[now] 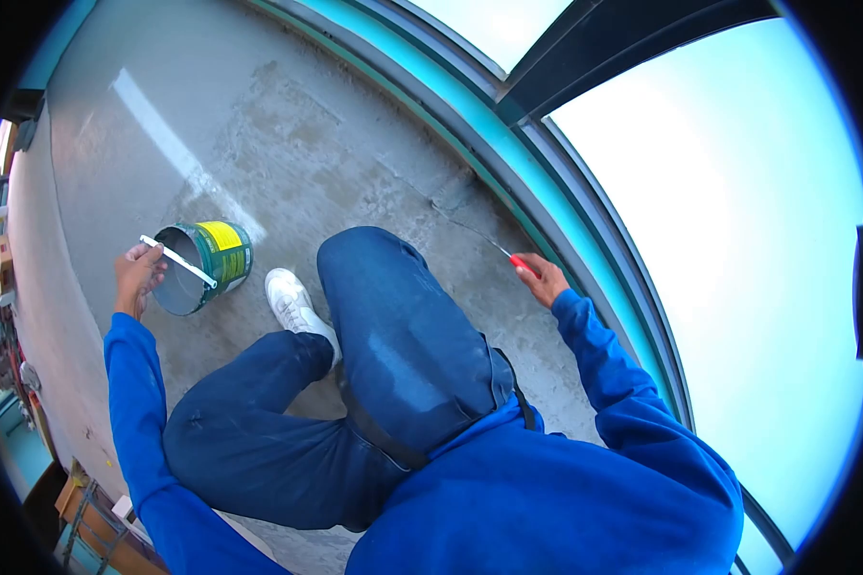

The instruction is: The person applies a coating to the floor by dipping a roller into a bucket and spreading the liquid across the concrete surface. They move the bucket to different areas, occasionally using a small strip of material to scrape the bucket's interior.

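Note:
My left hand [140,276] is closed on the white handle [177,261] that crosses the mouth of a bucket [228,251]. The bucket is dark green with a yellow label, and it tilts with its opening toward me; the inside looks grey. My right hand [543,280] grips a tool with a red handle [520,262] and a thin metal rod [475,232]. The rod reaches down to the floor near the window frame, and its working end is hard to make out against the grey surface.
The grey concrete floor [288,144] has darker rough patches and a strip of light [168,139]. A teal window frame [470,105] runs along the right, close to my right arm. My white shoe [290,299] stands beside the bucket. Assorted objects line the far left edge.

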A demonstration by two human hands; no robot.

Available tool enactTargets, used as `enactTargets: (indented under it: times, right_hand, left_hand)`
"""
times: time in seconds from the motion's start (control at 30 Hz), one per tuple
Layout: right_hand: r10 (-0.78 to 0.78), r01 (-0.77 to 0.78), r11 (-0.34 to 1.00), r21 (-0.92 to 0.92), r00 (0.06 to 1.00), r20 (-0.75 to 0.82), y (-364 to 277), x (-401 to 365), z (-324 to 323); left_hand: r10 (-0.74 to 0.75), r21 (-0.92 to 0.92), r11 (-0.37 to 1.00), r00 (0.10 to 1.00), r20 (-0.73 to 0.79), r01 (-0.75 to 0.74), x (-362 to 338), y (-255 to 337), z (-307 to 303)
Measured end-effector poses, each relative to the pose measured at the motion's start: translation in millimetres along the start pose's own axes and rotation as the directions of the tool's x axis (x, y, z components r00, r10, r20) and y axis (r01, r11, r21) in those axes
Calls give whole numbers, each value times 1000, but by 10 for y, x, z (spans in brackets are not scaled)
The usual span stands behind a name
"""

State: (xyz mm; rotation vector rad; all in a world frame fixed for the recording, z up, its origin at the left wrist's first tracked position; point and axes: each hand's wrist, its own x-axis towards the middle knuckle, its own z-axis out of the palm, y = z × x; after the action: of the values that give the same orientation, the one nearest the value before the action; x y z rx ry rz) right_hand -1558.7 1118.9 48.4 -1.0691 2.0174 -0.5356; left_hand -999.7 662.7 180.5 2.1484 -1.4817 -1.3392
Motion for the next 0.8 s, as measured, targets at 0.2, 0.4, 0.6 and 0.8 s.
enactTargets:
  times: [0.2, 0.4, 0.6, 0.8]
  right_hand:
    - [-45, 40, 994, -99, 998, -43, -200, 188, 9]
    - [-86, 82, 995, -62, 995, -58, -813, 1288, 402]
    - [-41, 38, 997, -73, 998, -39, -1305, 2142, 570]
    - [-147, 142, 986, -89, 987, -57, -990, 1617, 453]
  left_hand:
    - [-8, -22, 1000, 1000, -28, 7, -186, 72, 34]
    - [-5, -24, 1000, 999, -38, 4, -218, 52, 15]
    - [-18, -43, 999, 999, -33, 17, -205, 21, -45]
    - [-20, -46, 999, 998, -52, 18, -162, 14, -32]
